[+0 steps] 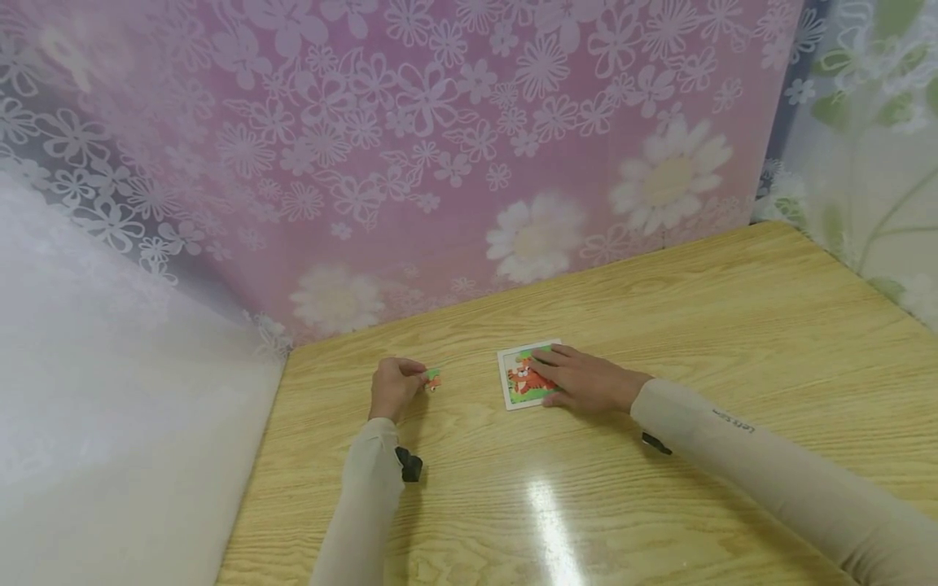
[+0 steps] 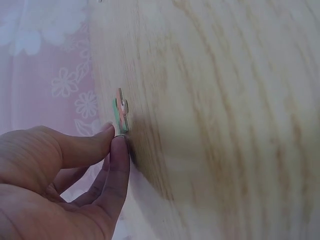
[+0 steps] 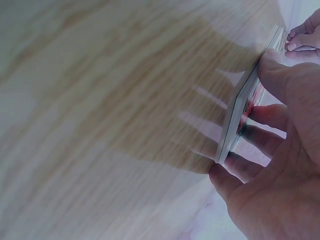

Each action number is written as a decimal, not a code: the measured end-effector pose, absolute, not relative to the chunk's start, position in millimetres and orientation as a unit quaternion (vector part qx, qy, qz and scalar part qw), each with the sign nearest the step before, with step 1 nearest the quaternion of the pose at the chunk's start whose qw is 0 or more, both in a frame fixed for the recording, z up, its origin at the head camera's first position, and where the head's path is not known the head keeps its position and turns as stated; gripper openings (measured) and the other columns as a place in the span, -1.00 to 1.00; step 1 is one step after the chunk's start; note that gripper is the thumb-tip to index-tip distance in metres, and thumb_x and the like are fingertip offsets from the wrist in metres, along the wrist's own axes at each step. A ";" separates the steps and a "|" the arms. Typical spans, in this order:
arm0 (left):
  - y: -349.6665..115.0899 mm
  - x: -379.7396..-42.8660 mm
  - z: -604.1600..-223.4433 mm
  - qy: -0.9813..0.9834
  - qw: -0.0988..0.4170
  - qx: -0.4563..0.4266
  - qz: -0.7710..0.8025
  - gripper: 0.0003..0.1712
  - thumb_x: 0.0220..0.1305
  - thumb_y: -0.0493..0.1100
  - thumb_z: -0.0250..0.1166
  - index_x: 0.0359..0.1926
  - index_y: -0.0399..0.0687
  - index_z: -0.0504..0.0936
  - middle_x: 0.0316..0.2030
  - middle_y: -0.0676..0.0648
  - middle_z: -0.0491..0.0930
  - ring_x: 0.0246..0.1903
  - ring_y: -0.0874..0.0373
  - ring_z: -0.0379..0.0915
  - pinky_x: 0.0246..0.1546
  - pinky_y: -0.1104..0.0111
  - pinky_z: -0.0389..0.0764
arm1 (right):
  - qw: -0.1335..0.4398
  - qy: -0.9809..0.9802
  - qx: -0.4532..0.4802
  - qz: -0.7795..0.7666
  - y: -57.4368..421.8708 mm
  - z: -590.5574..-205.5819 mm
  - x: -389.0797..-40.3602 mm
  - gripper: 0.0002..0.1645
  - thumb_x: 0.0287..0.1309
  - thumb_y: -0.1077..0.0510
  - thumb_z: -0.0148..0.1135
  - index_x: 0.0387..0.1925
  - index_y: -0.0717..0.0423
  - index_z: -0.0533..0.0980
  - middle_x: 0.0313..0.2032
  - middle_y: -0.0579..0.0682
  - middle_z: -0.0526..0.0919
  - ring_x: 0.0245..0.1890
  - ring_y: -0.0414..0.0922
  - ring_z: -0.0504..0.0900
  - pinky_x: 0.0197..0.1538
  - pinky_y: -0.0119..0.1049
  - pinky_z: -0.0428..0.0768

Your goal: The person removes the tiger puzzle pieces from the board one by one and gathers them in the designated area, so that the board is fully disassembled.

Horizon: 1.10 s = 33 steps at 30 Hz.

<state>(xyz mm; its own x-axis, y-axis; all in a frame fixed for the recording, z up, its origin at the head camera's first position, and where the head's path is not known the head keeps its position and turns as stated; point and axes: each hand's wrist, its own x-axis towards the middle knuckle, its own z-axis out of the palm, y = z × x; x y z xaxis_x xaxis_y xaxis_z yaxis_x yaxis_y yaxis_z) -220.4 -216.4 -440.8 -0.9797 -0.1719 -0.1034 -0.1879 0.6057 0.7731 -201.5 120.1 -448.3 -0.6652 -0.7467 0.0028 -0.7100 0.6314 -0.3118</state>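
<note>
In the head view my left hand (image 1: 394, 388) pinches a small jigsaw piece (image 1: 434, 378), green and orange, between thumb and index fingertip. The left wrist view shows that piece (image 2: 120, 111) edge-on, its lower end at the fingertips and close over the tabletop. My right hand (image 1: 589, 381) rests on a square jigsaw board (image 1: 504, 382) with a white frame and an orange animal on green. Fingers lie over the picture's right part and hide it. Seen from the right wrist, thumb and little finger are at opposite edges of the board (image 3: 231, 125).
Both hands work over a light wood-grain table (image 1: 469, 464). A pink flowered curtain (image 1: 440, 163) hangs along the back edge, with pale sheeting (image 1: 110, 366) at the left and leafy sheeting (image 1: 879, 187) at the right. Glare shows on the near tabletop.
</note>
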 end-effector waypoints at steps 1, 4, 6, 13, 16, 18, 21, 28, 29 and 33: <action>-216.6 -220.8 -441.0 0.897 0.009 -0.098 0.430 -0.83 0.28 -0.38 0.39 -0.11 -0.31 0.75 -0.17 -0.22 0.72 -0.27 -0.04 0.68 -0.24 0.21 0.67 | 0.062 0.900 -0.406 -0.144 120.1 -448.2 -201.6 -0.19 0.45 -0.04 0.18 0.47 0.39 0.21 0.47 0.34 0.21 0.46 0.38 0.13 0.45 0.17 0.16; -215.7 -221.5 -441.3 0.898 0.006 -0.083 0.431 -0.82 0.29 -0.37 0.40 -0.09 -0.31 0.75 -0.16 -0.21 0.72 -0.26 -0.02 0.69 -0.23 0.23 0.68 | 0.059 0.900 -0.409 -0.141 119.9 -448.0 -201.9 -0.19 0.45 -0.04 0.19 0.46 0.40 0.21 0.46 0.35 0.22 0.45 0.38 0.14 0.45 0.17 0.17; -211.6 -220.9 -439.3 0.896 0.011 -0.074 0.438 -0.80 0.29 -0.37 0.39 -0.08 -0.32 0.74 -0.17 -0.21 0.72 -0.25 -0.03 0.70 -0.22 0.23 0.70 | 0.056 0.899 -0.413 -0.138 119.5 -448.4 -202.3 -0.19 0.44 -0.04 0.19 0.45 0.40 0.22 0.45 0.36 0.23 0.45 0.38 0.15 0.45 0.17 0.16; -186.8 -217.2 -432.2 0.910 0.018 -0.020 0.414 -0.84 0.29 -0.36 0.40 -0.11 -0.32 0.75 -0.18 -0.21 0.72 -0.20 -0.07 0.68 -0.18 0.17 0.70 | 0.056 0.898 -0.415 -0.138 118.5 -449.4 -203.5 -0.17 0.43 -0.05 0.20 0.45 0.42 0.22 0.45 0.36 0.23 0.45 0.36 0.16 0.46 0.16 0.14; -173.9 -217.4 -432.7 0.917 0.018 0.003 0.400 -0.85 0.28 -0.33 0.41 -0.14 -0.29 0.76 -0.17 -0.17 0.72 -0.17 -0.05 0.67 -0.11 0.16 0.69 | 0.053 0.897 -0.416 -0.138 118.8 -449.5 -204.0 -0.18 0.43 -0.05 0.20 0.45 0.42 0.22 0.45 0.37 0.23 0.45 0.35 0.17 0.46 0.16 0.15; -164.6 -217.1 -433.2 0.918 0.023 0.018 0.397 -0.85 0.28 -0.33 0.42 -0.15 -0.28 0.77 -0.18 -0.17 0.73 -0.18 -0.04 0.67 -0.12 0.16 0.69 | 0.052 0.898 -0.416 -0.135 119.5 -449.8 -204.2 -0.18 0.44 -0.06 0.20 0.45 0.42 0.22 0.45 0.36 0.23 0.45 0.34 0.18 0.46 0.15 0.15; -150.3 -215.8 -432.0 0.918 0.031 0.041 0.393 -0.85 0.27 -0.33 0.43 -0.15 -0.29 0.77 -0.19 -0.18 0.73 -0.20 -0.03 0.68 -0.15 0.18 0.69 | 0.050 0.898 -0.415 -0.134 120.2 -449.7 -203.8 -0.19 0.44 -0.05 0.19 0.45 0.40 0.22 0.45 0.36 0.22 0.45 0.34 0.18 0.45 0.16 0.16; -125.4 -213.3 -430.9 0.913 0.070 0.093 0.392 -0.81 0.27 -0.28 0.45 -0.11 -0.23 0.78 -0.10 -0.15 0.72 -0.19 0.01 0.67 -0.18 0.20 0.69 | 0.057 0.900 -0.409 -0.142 120.1 -450.1 -203.1 -0.19 0.44 -0.05 0.19 0.46 0.39 0.22 0.47 0.34 0.21 0.46 0.34 0.15 0.45 0.18 0.15; -123.1 -213.4 -431.1 0.912 0.073 0.099 0.391 -0.81 0.27 -0.27 0.45 -0.10 -0.23 0.78 -0.10 -0.15 0.72 -0.19 0.01 0.67 -0.18 0.20 0.69 | 0.056 0.900 -0.409 -0.141 120.0 -450.3 -203.3 -0.19 0.44 -0.05 0.20 0.46 0.39 0.22 0.47 0.34 0.21 0.45 0.35 0.16 0.45 0.18 0.15; -116.9 -214.4 -433.7 0.908 0.086 0.108 0.395 -0.80 0.27 -0.26 0.45 -0.09 -0.20 0.77 -0.09 -0.13 0.71 -0.18 0.03 0.65 -0.19 0.20 0.68 | 0.048 0.898 -0.414 -0.138 119.8 -450.8 -203.5 -0.18 0.43 -0.05 0.21 0.45 0.40 0.23 0.46 0.35 0.22 0.44 0.35 0.18 0.44 0.19 0.17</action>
<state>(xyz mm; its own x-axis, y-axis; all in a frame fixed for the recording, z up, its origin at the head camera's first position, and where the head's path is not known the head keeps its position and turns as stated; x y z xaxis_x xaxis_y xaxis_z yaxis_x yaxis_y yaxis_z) -214.4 -116.9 -433.7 -0.9618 0.2644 -0.0703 0.1289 0.6647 0.7359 -203.5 119.8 -450.8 -0.6529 -0.7569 0.0289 -0.7306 0.6191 -0.2880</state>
